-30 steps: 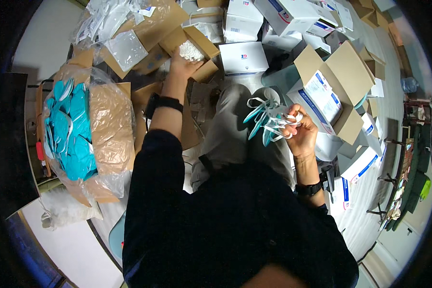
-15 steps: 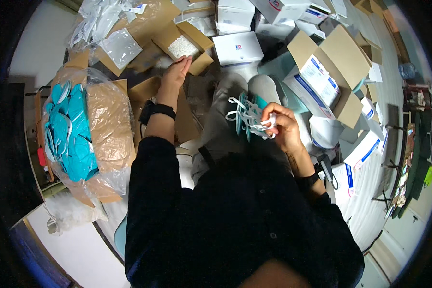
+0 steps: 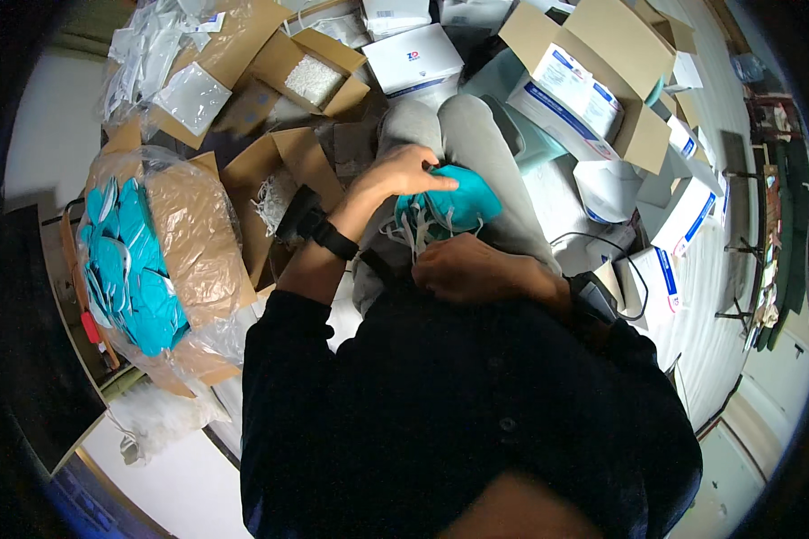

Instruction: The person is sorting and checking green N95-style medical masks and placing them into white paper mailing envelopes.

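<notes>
Over my lap, my left hand (image 3: pixel 404 172) grips teal face masks (image 3: pixel 472 196) by their upper left edge, the thumb lying on top. How many are stacked there I cannot tell. White elastic straps (image 3: pixel 415 226) hang from their near side. Just below, close to my body, my right hand (image 3: pixel 467 268) is closed with its back turned up. Its fingertips are hidden beside the straps, so what it pinches is not plain. To the left, a plastic-lined carton holds a heap of loose teal masks (image 3: pixel 130 260).
Ahead stand a small carton of white pieces (image 3: pixel 313 83) and a shut white box (image 3: pixel 413 61). An open carton (image 3: pixel 571 108) with white printed packs is at the upper right. Another open carton (image 3: pixel 274 202) with white strands sits left of my knees. A black cable (image 3: pixel 643 269) loops by my right wrist.
My left hand has come back from the small carton to the masks on my lap. My right hand has moved down and nearer my body. The masks have turned, showing their teal face.
</notes>
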A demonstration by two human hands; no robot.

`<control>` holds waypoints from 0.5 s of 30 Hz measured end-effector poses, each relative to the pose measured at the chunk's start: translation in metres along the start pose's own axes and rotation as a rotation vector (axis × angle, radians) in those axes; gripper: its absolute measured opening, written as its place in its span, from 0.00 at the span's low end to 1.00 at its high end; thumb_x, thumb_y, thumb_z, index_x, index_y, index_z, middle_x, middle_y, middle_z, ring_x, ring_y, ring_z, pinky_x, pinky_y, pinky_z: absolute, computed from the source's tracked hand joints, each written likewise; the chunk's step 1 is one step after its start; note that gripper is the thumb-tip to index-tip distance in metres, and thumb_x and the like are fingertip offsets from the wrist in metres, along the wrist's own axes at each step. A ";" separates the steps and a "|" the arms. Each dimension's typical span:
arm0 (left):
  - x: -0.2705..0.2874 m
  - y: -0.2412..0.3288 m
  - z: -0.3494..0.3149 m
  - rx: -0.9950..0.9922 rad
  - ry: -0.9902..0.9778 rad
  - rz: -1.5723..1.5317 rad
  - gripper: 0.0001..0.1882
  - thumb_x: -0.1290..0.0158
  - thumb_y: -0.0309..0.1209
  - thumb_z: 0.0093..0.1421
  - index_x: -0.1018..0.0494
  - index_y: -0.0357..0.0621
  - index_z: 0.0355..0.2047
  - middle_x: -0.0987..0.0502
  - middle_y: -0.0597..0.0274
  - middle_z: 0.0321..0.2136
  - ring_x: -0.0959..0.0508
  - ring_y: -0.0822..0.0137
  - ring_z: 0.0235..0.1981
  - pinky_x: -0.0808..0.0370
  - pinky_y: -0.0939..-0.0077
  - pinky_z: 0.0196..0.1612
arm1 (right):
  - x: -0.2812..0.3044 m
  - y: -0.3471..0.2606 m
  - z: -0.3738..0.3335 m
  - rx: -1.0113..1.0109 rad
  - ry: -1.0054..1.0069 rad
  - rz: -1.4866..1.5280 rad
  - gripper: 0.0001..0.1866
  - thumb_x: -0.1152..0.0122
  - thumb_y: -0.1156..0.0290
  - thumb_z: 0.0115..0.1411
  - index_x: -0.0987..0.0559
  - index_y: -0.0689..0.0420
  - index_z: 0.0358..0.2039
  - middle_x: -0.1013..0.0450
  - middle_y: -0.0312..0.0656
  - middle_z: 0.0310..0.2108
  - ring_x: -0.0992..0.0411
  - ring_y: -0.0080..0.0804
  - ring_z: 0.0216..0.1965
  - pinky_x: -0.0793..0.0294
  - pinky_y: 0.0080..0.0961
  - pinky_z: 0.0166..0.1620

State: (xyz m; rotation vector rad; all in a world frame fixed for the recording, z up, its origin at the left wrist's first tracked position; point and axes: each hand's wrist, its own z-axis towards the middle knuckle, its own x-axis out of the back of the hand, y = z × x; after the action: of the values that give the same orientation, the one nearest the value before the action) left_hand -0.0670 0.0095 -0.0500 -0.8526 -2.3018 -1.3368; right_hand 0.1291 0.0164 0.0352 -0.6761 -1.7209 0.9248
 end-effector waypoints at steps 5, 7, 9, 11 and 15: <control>-0.016 -0.005 -0.010 -0.144 0.213 -0.472 0.18 0.36 0.38 0.49 0.25 0.35 0.33 0.23 0.58 0.23 0.25 0.73 0.26 0.27 0.74 0.31 | -0.006 -0.002 -0.007 0.051 0.005 -0.109 0.09 0.41 0.71 0.51 0.24 0.57 0.35 0.27 0.43 0.38 0.29 0.39 0.47 0.30 0.38 0.49; -0.012 0.001 -0.015 -0.184 0.596 -0.599 0.12 0.37 0.27 0.51 0.25 0.35 0.34 0.22 0.63 0.24 0.25 0.77 0.24 0.28 0.79 0.28 | -0.009 -0.002 -0.018 0.077 0.201 -0.228 0.11 0.40 0.70 0.52 0.23 0.56 0.37 0.27 0.42 0.41 0.29 0.39 0.47 0.30 0.38 0.50; -0.001 0.010 -0.025 -0.129 0.756 -0.668 0.15 0.36 0.29 0.51 0.26 0.34 0.35 0.21 0.62 0.26 0.24 0.76 0.26 0.27 0.78 0.30 | -0.007 -0.002 -0.023 0.112 0.410 -0.395 0.12 0.40 0.69 0.52 0.23 0.55 0.38 0.26 0.41 0.42 0.29 0.39 0.46 0.29 0.37 0.49; 0.005 0.015 -0.032 -0.122 0.880 -0.695 0.16 0.36 0.27 0.50 0.28 0.33 0.36 0.21 0.60 0.27 0.24 0.75 0.27 0.27 0.79 0.31 | 0.003 -0.008 -0.025 0.157 0.626 -0.612 0.12 0.40 0.69 0.50 0.22 0.54 0.37 0.25 0.41 0.41 0.27 0.40 0.43 0.26 0.36 0.46; 0.014 0.034 -0.046 -0.134 0.915 -0.751 0.18 0.35 0.24 0.49 0.30 0.31 0.38 0.21 0.57 0.29 0.23 0.75 0.28 0.26 0.80 0.31 | 0.035 -0.010 -0.028 -0.078 1.098 -0.259 0.10 0.36 0.70 0.50 0.22 0.55 0.34 0.25 0.42 0.39 0.26 0.39 0.35 0.25 0.31 0.38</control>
State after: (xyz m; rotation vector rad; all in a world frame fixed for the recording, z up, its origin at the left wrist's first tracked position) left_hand -0.0553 -0.0133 0.0033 0.6087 -1.7830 -1.6708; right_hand 0.1443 0.0461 0.0670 -0.7785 -0.8165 0.1891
